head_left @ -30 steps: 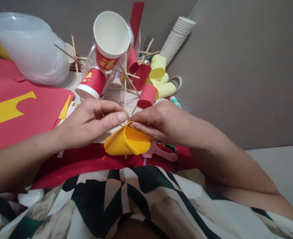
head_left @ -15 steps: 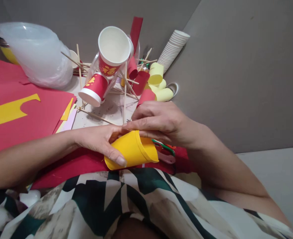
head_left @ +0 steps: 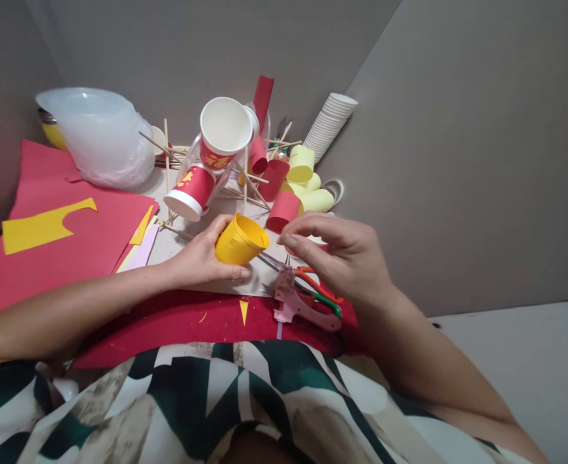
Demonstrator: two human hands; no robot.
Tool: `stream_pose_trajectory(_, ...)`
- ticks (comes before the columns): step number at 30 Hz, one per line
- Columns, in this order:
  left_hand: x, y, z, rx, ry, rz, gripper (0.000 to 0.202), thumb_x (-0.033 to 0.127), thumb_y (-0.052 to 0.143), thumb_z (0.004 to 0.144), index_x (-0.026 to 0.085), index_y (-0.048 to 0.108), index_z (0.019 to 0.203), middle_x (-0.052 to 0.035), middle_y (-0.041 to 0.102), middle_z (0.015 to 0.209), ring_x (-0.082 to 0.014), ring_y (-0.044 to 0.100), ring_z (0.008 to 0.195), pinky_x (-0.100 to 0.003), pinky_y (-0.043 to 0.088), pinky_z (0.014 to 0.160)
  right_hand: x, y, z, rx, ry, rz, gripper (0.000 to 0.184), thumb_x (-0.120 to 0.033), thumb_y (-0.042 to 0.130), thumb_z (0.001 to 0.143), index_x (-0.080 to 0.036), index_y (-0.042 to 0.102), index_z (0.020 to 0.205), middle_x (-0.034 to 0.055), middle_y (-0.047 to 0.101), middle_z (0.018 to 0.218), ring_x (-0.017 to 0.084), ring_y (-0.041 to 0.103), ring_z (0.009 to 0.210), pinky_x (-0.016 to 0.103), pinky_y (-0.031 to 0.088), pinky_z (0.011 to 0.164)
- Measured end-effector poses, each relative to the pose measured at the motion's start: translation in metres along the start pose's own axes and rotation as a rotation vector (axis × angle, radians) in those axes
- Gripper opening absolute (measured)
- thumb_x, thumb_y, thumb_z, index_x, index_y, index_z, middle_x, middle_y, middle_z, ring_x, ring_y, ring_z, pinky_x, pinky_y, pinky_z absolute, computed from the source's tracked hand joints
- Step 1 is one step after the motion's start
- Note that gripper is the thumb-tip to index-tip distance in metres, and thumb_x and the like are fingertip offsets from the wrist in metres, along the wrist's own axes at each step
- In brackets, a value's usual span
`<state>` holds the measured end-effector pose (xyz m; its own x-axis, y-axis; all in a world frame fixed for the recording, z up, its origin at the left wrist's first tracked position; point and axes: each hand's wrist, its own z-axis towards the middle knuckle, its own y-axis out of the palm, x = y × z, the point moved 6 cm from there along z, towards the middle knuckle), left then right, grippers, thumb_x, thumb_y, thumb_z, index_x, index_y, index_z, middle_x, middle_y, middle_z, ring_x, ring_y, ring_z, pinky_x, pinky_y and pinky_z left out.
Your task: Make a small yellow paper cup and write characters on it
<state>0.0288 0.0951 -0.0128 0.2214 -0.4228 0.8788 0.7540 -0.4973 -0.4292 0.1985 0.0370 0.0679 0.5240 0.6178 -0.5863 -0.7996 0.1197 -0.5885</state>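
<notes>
Flat red paper sheets (head_left: 91,251) lie beyond the left forearm (head_left: 95,303), their right edge near the left hand (head_left: 204,261), which grips a short yellow rolled-paper tube (head_left: 236,246), tilted, open end up and rightward. A narrow gap separates the tube from the right hand (head_left: 342,254), its fingers curled toward the thumb; whether they pinch anything, I cannot tell. Farther right rises a plain grey wall (head_left: 482,161).

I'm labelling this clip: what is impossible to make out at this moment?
All in the head view:
Some fingers of the left hand: hidden behind the golden paper tube.
Whether the right hand pinches anything: too small to tell.
Left part of the red paper sheets: cut off by the picture edge.
Lower end of the white paper cup stack: hidden by a pale roll.
</notes>
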Motion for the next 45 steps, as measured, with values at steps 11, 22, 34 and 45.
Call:
stream_pose_trajectory(11,-0.009,0.006,-0.003,0.121,0.087,0.154,0.078,0.046,0.079,0.072,0.018,0.037,0.131,-0.0127,0.057,0.130,-0.0306,0.061,0.118,-0.043,0.052,0.101,0.011,0.043,0.000,-0.091,0.158,0.044,0.013,-0.028,0.074,0.082,-0.015,0.072,0.086,0.0012,0.070,0.079,0.011,0.058,0.066,0.024,0.044,0.063)
stream_pose_trajectory(22,-0.009,0.009,0.000,-0.009,0.052,0.035,0.082,0.057,0.071,0.080,0.017,0.037,0.144,-0.0172,0.053,0.142,-0.0350,0.055,0.130,-0.052,0.045,0.110,0.019,0.044,0.004,-0.220,0.290,0.132,0.020,-0.027,0.066,0.083,-0.014,0.065,0.067,-0.0030,0.055,0.060,0.009,0.048,0.060,0.024,0.035,0.059)
stream_pose_trajectory(34,-0.022,0.015,0.004,-0.057,-0.015,-0.423,0.052,0.048,0.074,0.085,0.019,0.057,0.124,-0.0096,0.068,0.122,-0.0251,0.066,0.109,-0.037,0.055,0.091,0.021,0.020,-0.001,-0.169,0.321,0.160,0.028,-0.035,0.074,0.081,-0.018,0.077,0.104,0.0060,0.078,0.094,0.015,0.067,0.072,0.028,0.055,0.062)
stream_pose_trajectory(45,-0.025,0.014,0.003,-0.013,0.011,-0.277,0.056,0.045,0.075,0.084,0.018,0.054,0.127,-0.0129,0.065,0.130,-0.0273,0.063,0.120,-0.042,0.052,0.103,0.034,0.010,-0.017,0.006,0.262,0.053,0.019,-0.029,0.070,0.086,-0.018,0.079,0.099,0.0053,0.080,0.089,0.014,0.068,0.068,0.025,0.053,0.058)
